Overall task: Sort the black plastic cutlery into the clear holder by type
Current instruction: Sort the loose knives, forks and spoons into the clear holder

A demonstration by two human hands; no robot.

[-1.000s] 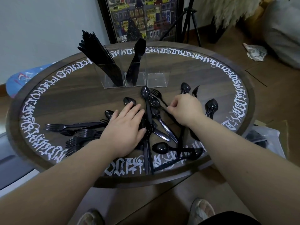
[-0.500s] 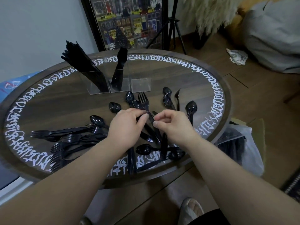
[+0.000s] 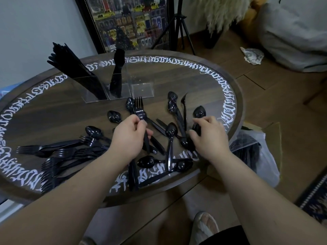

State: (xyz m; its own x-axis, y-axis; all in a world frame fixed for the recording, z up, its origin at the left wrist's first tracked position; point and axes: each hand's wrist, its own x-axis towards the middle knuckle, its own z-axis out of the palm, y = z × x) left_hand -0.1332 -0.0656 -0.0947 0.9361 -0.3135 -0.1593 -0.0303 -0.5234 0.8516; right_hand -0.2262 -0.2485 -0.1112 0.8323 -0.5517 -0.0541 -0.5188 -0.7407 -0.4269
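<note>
Left hand (image 3: 129, 137) now pinches 1 fork (image 3: 139, 110), passed across since 0.5 s ago; right hand (image 3: 208, 137) has moved on, curled round a spoon (image 3: 199, 114). Clear holder (image 3: 122, 87) waits beyond; fork ready for filing.

The right hand (image 3: 208, 137) hides the handle its fingers (image 3: 195, 134) curl around.

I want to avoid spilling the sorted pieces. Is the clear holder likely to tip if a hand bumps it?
Probably somewhat. The clear holder looks like thin, light plastic, and the tall bundle in its left compartment leans outward above the rim, so weight sits high. Its right compartment looks empty, adding little ballast. It may also slide on the smooth table.
</note>
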